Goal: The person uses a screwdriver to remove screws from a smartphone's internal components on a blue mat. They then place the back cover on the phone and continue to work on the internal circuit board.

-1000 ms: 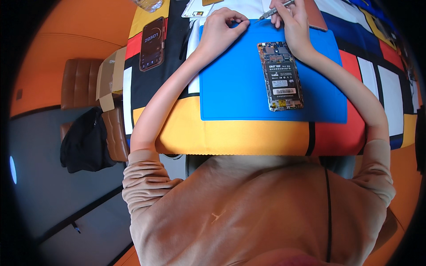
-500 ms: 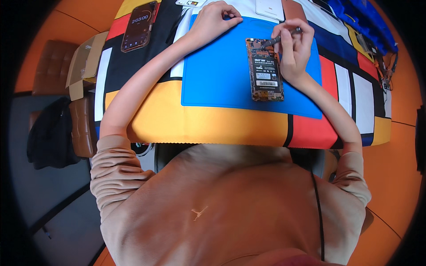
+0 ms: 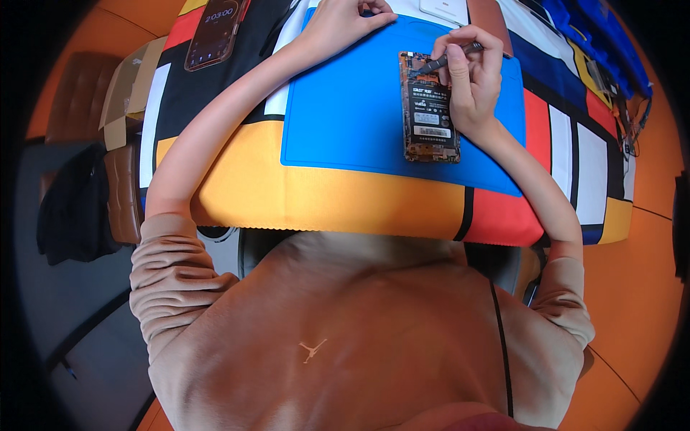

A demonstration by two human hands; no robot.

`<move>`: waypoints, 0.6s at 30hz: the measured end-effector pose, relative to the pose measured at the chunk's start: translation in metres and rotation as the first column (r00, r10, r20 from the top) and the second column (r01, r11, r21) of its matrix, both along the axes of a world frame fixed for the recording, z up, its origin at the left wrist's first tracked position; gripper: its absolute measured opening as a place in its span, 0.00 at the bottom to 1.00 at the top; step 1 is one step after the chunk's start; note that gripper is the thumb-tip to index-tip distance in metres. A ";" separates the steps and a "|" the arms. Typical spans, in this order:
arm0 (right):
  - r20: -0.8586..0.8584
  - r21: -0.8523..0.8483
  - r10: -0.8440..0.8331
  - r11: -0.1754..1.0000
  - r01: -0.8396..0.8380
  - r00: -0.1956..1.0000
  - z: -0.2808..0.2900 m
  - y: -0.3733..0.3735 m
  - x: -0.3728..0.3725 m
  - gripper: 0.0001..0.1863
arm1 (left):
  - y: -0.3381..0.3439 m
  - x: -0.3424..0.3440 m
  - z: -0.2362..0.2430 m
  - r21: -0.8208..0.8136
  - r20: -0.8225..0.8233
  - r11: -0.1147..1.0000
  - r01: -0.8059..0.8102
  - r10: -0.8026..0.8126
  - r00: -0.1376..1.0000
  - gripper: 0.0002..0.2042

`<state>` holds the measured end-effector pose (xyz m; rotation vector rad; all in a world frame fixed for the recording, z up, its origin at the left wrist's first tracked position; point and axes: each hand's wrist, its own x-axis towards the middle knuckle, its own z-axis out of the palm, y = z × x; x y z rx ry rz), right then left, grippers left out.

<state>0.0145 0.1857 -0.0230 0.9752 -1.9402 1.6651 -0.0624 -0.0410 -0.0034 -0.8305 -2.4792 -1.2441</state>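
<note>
On the blue mat point(image 3: 345, 115) lies an opened phone point(image 3: 408, 136), its black battery and bare circuit board facing up. My right hand point(image 3: 474, 86) grips a slim, dark screwdriver point(image 3: 433, 65) between thumb and fingers, just above the phone's right edge. The tool slants down to the left, its tip at the board above the battery; whether it touches is too small to tell. My left hand point(image 3: 339, 30) rests at the mat's far edge. Its fingers are curled toward the thumb and partly cut off by the frame, so anything between them is hidden.
A lit phone point(image 3: 217, 32) lies at the far left of the colour-blocked tablecloth point(image 3: 345, 201). Beyond the mat are a white phone point(image 3: 444, 10) and a brown flat item point(image 3: 491, 21). A cardboard box point(image 3: 140, 86) stands to the left; blue material point(image 3: 600, 36) lies far right.
The view has shifted slightly, moving the table's far items up toward the edge. The screwdriver tip has moved left across the phone's board. My left hand stays at the mat's far edge.
</note>
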 end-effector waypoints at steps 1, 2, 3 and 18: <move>0.001 0.003 -0.010 1.000 0.010 1.000 0.000 0.000 0.000 0.11 | 0.000 0.000 0.000 -0.005 -0.010 1.000 -0.014 0.014 1.000 0.09; 0.003 0.006 -0.021 1.000 0.021 1.000 0.000 0.000 0.000 0.11 | 0.001 0.001 -0.001 -0.010 -0.020 1.000 -0.026 0.026 0.999 0.10; -0.005 0.001 -0.012 1.000 0.012 1.000 0.000 0.000 0.000 0.11 | 0.001 0.001 -0.001 -0.020 0.003 0.999 -0.034 0.034 0.999 0.10; -0.435 0.174 -0.120 0.961 0.214 0.893 0.019 -0.019 0.001 0.17 | 0.001 0.009 0.016 -0.069 -0.010 0.997 -0.018 0.017 1.000 0.11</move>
